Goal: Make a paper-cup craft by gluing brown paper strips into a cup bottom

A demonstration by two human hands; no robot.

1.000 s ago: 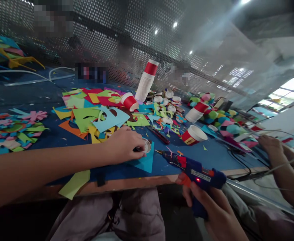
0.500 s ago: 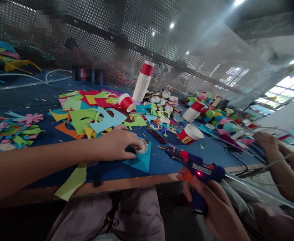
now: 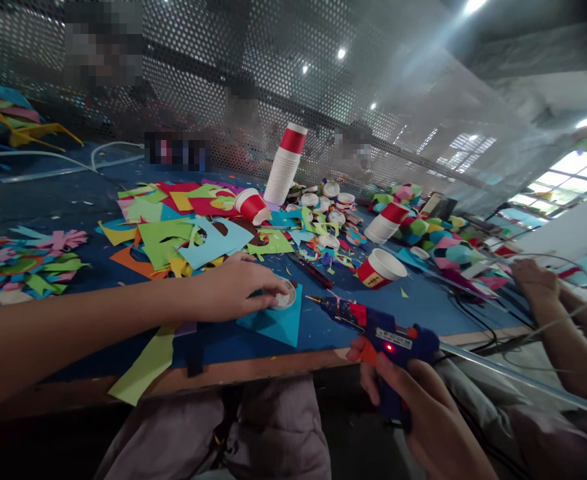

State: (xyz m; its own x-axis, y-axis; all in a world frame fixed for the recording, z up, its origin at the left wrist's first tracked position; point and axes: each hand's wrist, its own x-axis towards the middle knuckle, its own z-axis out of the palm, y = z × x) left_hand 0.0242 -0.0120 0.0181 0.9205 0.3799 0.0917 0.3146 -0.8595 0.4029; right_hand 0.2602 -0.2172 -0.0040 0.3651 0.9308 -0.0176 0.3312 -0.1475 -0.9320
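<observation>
My left hand (image 3: pixel 236 285) rests on the table's near side, its fingers gripping the left edge of a small round white piece (image 3: pixel 287 295), which looks like a cut-off paper cup bottom. That piece sits on a sheet of blue paper (image 3: pixel 279 327). In my right hand (image 3: pixel 418 400) is a blue glue gun (image 3: pixel 398 339) with a lit red light, my fingers wrapped round its handle and at the orange trigger. Its nozzle points left, a short way right of the cup bottom and apart from it. A clear glue stick (image 3: pixel 503 370) sticks out behind.
Coloured paper scraps (image 3: pixel 173 237) lie beyond my left hand, near a tall paper cup stack (image 3: pixel 286 167). A red-and-white cup (image 3: pixel 381 268) stands beyond the glue gun. Dark scissors or a cutter (image 3: pixel 313 270) lie between. Another person's hand (image 3: pixel 536 279) is at right, near cables.
My left fingers have shifted on the cup bottom, first pinching its side, now pressing at its left edge. The glue gun has moved slightly left towards it.
</observation>
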